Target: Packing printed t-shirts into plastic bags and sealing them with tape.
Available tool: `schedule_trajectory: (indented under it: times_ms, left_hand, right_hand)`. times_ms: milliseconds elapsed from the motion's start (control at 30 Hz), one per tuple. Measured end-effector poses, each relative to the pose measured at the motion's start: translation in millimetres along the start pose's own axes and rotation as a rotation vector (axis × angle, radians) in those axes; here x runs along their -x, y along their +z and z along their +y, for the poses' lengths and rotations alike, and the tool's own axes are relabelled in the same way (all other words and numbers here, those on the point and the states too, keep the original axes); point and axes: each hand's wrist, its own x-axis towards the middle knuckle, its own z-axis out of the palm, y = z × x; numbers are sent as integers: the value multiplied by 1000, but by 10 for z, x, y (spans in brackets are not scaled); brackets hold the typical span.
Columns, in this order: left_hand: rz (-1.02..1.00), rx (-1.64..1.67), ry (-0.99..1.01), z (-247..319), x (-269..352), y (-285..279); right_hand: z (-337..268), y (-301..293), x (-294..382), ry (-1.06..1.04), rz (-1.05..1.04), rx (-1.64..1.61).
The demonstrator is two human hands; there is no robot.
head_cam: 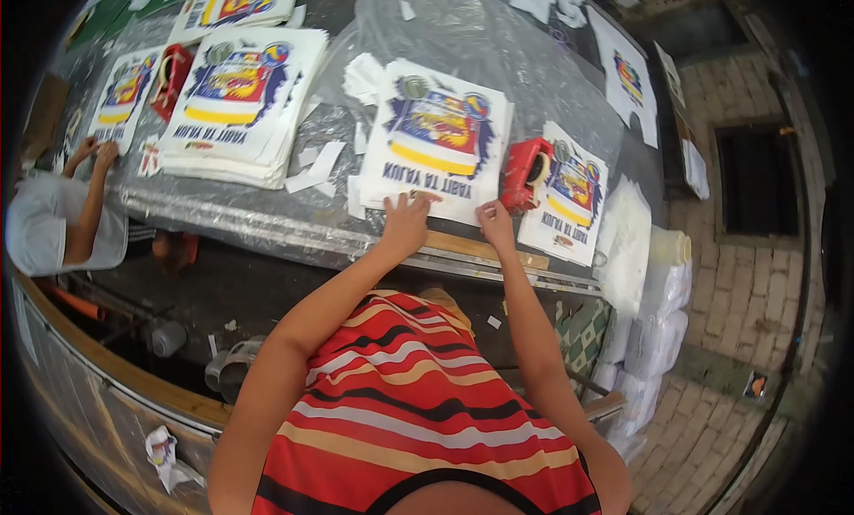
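A stack of white printed sheets, perhaps fabric, lies on the plastic-covered table before me. My left hand rests with spread fingertips on its near edge, over the small logo. At the stack's near right corner, my right hand has its fingers bent together at the edge; whether they pinch a sheet is unclear. Just right of the stack stands a red tape dispenser with a roll of tape. Beyond it lies a smaller printed stack. White paper scraps are scattered to the left.
A taller printed stack and another red tape dispenser are at left, near a co-worker handling sheets. A wooden strip lies along the table's near edge. Plastic-wrapped bundles stand beside the table at right.
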Motion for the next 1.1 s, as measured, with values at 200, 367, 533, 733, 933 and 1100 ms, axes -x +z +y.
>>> schedule_trajectory:
  times_ms: [200,367,533,733,933,1100]
  left_hand:
    - [2,5,38,93,177,-26]
    - [-11,106,57,245,159,-40]
    - [-40,169,85,218,191,-7]
    - [-21,145,-65,410,348,-191]
    - [-20,122,-119,785,264,11]
    - [-86,106,-88,1436,-15,156]
  right_hand:
    - [-29,-23,207,102,267,166]
    - [16,-65,150,137,254,112]
    - [-56,-137,226,13,242,-44]
    - [-131,-1009,208,-113,509,-198]
    - [812,-2794,32,-94,911,-336]
    - [1822,-2963,275,-1,940,-149]
